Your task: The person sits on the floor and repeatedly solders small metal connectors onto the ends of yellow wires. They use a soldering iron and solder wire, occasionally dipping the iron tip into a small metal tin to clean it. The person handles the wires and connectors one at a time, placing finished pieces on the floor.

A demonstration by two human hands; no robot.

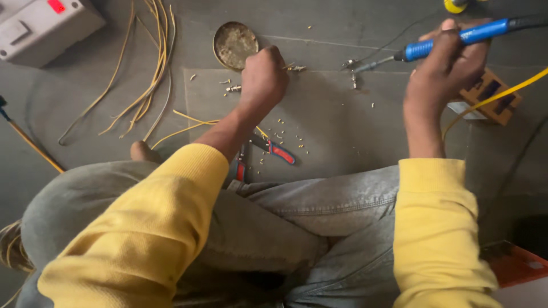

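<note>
While the right hand (445,68) is closed around it, the soldering iron (456,39) is seen as a blue handle with a black rear end and a thin metal tip, held nearly level above the floor. The handle is wrapped by the fingers and runs across the top of the fist, and the tip is pointed leftward, out past the knuckles, toward a small metal connector (349,64) lying on the grey mat (342,125). Whether the tip is touching that connector cannot be told.

The left hand (264,77) is curled into a loose fist low over the mat, and something small is pinched at its fingertips; a bit of brass (297,68) is seen just beside the knuckles, but what exactly is held cannot be made out. A second small connector (233,88) is seen just left of that hand, and a round tin lid (234,44) is set just beyond it.

One soldering iron is counted, one tin lid, one pair of pliers (274,151) with red and blue grips near the left forearm, and one white box (40,25) with a red switch at the far left corner. A bundle of yellow wires (149,74) is spread between box and mat, too many to count. One orange block (491,94) is partly hidden behind the right hand, with a yellow cable (502,94) across it. Many tiny clippings (285,137) are scattered on the mat.
</note>
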